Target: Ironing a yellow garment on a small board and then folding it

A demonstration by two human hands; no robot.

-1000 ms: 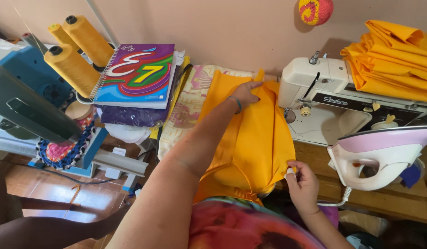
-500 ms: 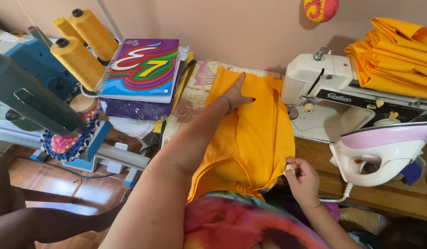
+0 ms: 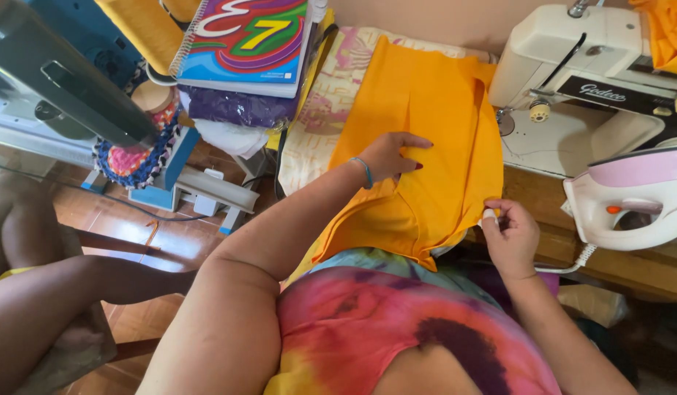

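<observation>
Head view looks down on an orange fabric piece [image 3: 434,139] spread over a patterned cloth [image 3: 331,110] on the desk [image 3: 543,205], its near end hanging off the edge toward the person's lap. The left hand [image 3: 393,157] lies flat on the middle of the cloth, fingers [image 3: 415,143] spread and released, pressing rather than gripping. The right hand [image 3: 510,234] pinches the lower right edge of the fabric between thumb and fingertips, with something small and white at the pinch that I cannot make out. The piece looks light, soft and limp, likely to crease and slide under a push, so edges and corners seem the best places to take hold, with a flat palm to steady it. Its long axis runs away from the person, top end pointing at the wall, with a fold line running the same way. A white sewing machine [image 3: 573,80] stands just right of it, an iron [image 3: 631,197] nearer, and a spiral notebook [image 3: 243,40] to the left.
</observation>
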